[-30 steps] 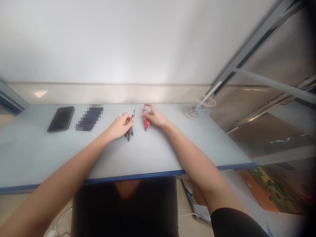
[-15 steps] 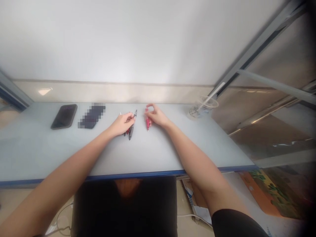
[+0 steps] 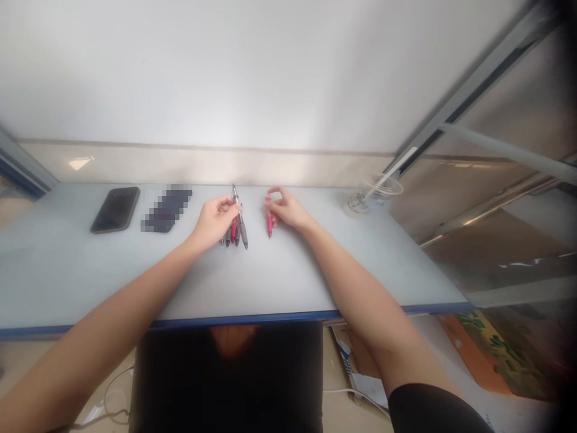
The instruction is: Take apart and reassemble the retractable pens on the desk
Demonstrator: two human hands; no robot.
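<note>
My left hand [image 3: 215, 221] is closed in a pinch, thumb and forefinger on a grey-gripped pen [image 3: 244, 234] with a clear barrel. That pen lies slightly slanted, tip toward me. Just left of it, several other pens lie side by side, among them a red pen [image 3: 233, 233]; my fingers and palm cover their upper parts. To the right, my right hand [image 3: 291, 211] has its thumb and fingers closed around a pinkish-red pen [image 3: 269, 225], whose tip points toward me. A short gap of table separates the two hands.
On the left of the pale table [image 3: 279, 282] lie a dark phone [image 3: 116, 210] and a second dark flat object [image 3: 164, 211], partly pixelated. A clear plastic cup [image 3: 358, 203] with a white straw stands at the back right. Behind is a white wall [image 3: 216, 78].
The grey-gripped pen in my left hand has swung from leaning right to leaning left at its top, nearer the other pens. My right hand stays almost still with its red pen.
</note>
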